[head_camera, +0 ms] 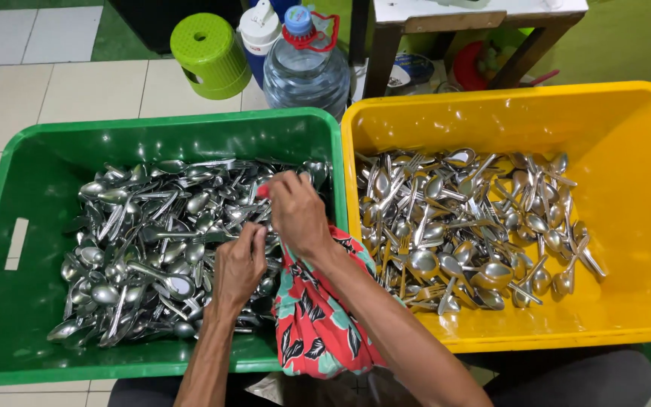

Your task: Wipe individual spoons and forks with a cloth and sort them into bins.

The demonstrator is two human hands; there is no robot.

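Reaching into the green crate (9, 249), the left hand (239, 267) curled loosely over the heaped cutlery (145, 249); what it pinched was hidden. The right hand (295, 211) gripped a floral cloth (318, 332) at the crate's right edge. Lifting single pieces would likely wipe cleanest.

A clear water bottle (307, 71) with a blue label-topped cap stands behind the green crate (9, 181).

I see bright, even light from overhead, with soft shadows only. Glare flecks the cutlery (152, 241) in the green crate (9, 332) and the yellow crate (642, 136). Focus is sharp mid-frame; the crate walls bow slightly toward the picture's edges.
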